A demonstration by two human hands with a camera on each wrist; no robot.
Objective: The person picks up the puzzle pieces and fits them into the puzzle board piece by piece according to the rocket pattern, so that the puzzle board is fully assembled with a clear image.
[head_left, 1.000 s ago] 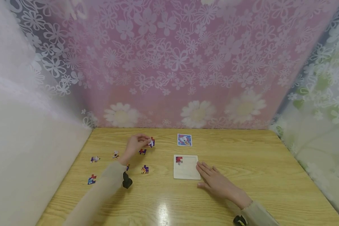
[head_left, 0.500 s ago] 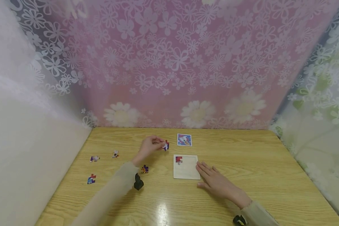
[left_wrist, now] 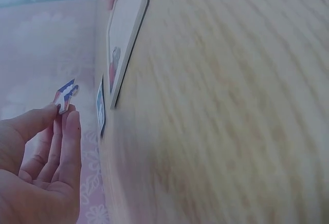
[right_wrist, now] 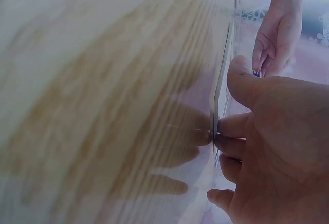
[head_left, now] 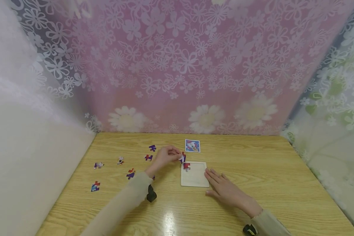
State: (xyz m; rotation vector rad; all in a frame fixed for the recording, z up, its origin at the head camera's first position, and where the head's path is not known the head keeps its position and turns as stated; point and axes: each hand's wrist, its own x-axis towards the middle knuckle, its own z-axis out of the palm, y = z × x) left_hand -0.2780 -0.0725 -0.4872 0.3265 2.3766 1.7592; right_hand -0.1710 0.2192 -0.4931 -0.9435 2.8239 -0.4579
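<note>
Jigsaw piece, purple, red and white, pinched in our left grip, hung by the far-left corner of a square cream board, whose right edge our outstretched right grip touched.

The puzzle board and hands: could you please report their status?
Left hand pinches puzzle piece near puzzle board; right hand touches its right edge. Red piece in board's far left corner. Nothing visibly blocking.

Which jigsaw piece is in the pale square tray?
The mostly red piece in the tray's far left corner; the left hand pinches a purple-white piece, other pieces lie on the wooden table.
</note>
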